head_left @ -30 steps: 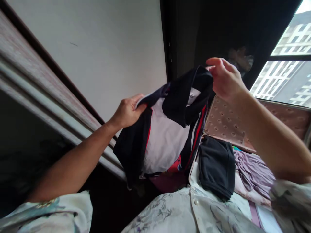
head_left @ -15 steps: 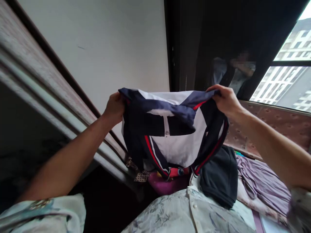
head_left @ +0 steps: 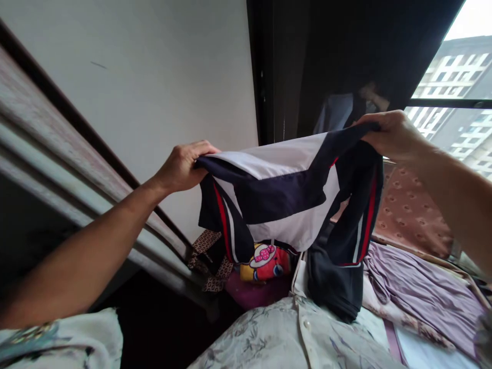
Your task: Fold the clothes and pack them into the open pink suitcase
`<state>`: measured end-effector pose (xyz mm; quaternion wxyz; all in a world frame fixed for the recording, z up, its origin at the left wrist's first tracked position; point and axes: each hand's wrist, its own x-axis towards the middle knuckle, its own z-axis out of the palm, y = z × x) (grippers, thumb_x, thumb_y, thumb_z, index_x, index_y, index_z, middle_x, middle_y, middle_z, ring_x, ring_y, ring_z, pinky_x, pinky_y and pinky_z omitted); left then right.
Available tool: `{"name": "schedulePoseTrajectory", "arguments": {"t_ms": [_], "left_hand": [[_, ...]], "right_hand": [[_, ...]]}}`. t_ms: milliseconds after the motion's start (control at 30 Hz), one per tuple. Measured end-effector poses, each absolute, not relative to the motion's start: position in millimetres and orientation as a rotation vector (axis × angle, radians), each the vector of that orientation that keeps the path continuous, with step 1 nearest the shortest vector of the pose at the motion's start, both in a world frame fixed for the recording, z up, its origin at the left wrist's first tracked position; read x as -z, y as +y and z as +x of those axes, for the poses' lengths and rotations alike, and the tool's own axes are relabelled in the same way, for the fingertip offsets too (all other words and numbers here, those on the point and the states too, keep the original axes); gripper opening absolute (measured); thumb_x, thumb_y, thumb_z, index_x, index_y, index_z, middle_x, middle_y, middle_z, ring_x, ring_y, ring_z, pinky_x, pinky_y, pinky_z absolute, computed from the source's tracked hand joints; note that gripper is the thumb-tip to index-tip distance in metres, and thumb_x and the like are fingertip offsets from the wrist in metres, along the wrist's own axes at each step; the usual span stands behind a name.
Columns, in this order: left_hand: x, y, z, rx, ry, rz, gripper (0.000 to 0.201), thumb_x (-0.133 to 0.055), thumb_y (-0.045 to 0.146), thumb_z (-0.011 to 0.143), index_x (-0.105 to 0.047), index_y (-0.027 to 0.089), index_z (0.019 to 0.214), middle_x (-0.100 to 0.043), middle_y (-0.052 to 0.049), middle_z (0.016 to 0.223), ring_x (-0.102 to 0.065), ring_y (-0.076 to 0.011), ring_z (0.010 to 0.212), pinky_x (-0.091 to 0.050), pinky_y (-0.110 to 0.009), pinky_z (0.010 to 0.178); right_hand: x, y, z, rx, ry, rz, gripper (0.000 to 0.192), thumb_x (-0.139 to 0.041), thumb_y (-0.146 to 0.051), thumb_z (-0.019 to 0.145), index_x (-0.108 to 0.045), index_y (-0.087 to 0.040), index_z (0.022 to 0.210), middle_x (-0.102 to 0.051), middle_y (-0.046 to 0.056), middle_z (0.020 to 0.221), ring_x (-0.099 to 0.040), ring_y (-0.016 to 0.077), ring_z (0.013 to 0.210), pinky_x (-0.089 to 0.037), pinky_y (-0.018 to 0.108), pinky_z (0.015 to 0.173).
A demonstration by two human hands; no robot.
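Our left hand (head_left: 180, 166) is closed in a pinch on one upper corner of the navy, white and red-striped knit shirt (head_left: 284, 200), fingers curled over the hem and thumb underneath. Our right hand (head_left: 392, 134) is likewise clamped shut on the opposite corner, a little higher than the left. Between them we hold the shirt in the air, in front of the pale wall (head_left: 154, 77) and above the bed.

We judge the shirt light and wholly limp: it sags between our grips and its sleeves dangle. It looks neither slippery nor fragile, so a firm pinch at the two top corners, where we already have it, seems the sensible hold; gripping nearer the middle would let the sides flop.

Its long axis runs left to right between our hands, tilted up toward the right, and the body hangs downward from that edge.

Below it lie a folded black garment (head_left: 334, 287), a bright cartoon-printed cloth (head_left: 265, 261), a rumpled lilac sheet (head_left: 423, 292) and the quilted pink headboard (head_left: 407, 215).
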<state>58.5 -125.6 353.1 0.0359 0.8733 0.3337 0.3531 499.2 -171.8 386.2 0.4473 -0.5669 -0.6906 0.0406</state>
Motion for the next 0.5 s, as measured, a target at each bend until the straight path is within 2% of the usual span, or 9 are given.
{"name": "schedulePoseTrajectory", "arguments": {"t_ms": [100, 167, 300, 367, 500], "left_hand": [[-350.4, -110.0, 67.8, -1.100, 1.172, 2.376, 0.011, -0.057, 0.014, 0.077, -0.067, 0.015, 0.073, -0.054, 0.004, 0.064, -0.045, -0.0096, 0.063, -0.034, -0.021, 0.060], [-345.6, -96.4, 80.3, -1.176, 1.257, 2.082, 0.019, -0.060, 0.018, 0.082, -0.060, 0.015, 0.063, -0.047, 0.005, 0.058, -0.039, -0.0090, 0.059, -0.030, -0.023, 0.057], [-341.3, -71.5, 108.5, -1.273, 1.315, 1.632, 0.037, -0.062, 0.027, 0.091, -0.053, 0.017, 0.057, -0.051, 0.001, 0.058, -0.045, -0.0109, 0.055, -0.033, -0.026, 0.056], [-344.3, -66.3, 116.5, -1.193, 1.284, 1.689, 0.039, -0.064, 0.027, 0.092, -0.053, 0.017, 0.056, -0.050, 0.002, 0.056, -0.044, -0.0102, 0.053, -0.033, -0.025, 0.055], [-354.2, -71.7, 121.3, -1.025, 1.266, 1.964, 0.044, -0.060, 0.023, 0.096, -0.048, 0.019, 0.054, -0.037, 0.006, 0.046, -0.029, -0.0068, 0.046, -0.020, -0.025, 0.049]], "right_hand": [[-388.7, -178.0, 508.1, -0.026, -1.714, -1.536, 0.012, -0.068, -0.010, 0.082, -0.069, -0.015, 0.071, -0.046, -0.006, 0.054, -0.039, 0.0048, 0.054, -0.029, 0.023, 0.053], [-388.8, -182.5, 507.8, -0.112, -1.635, -1.614, 0.014, -0.067, -0.014, 0.084, -0.068, -0.014, 0.070, -0.044, -0.006, 0.052, -0.037, 0.0048, 0.051, -0.029, 0.023, 0.052], [-389.7, -188.3, 507.1, -0.343, -1.400, -1.712, 0.015, -0.065, -0.020, 0.088, -0.072, -0.012, 0.078, -0.057, -0.001, 0.059, -0.047, 0.0074, 0.051, -0.035, 0.022, 0.050], [-391.1, -189.9, 512.8, -0.344, -1.411, -1.713, 0.011, -0.063, -0.012, 0.086, -0.073, -0.013, 0.081, -0.058, -0.001, 0.060, -0.047, 0.0071, 0.051, -0.036, 0.020, 0.049], [-393.8, -194.8, 528.9, -0.451, -1.459, -1.653, 0.035, -0.056, 0.003, 0.077, -0.077, -0.018, 0.096, -0.069, -0.002, 0.074, -0.059, 0.0076, 0.062, -0.047, 0.017, 0.059]]}}
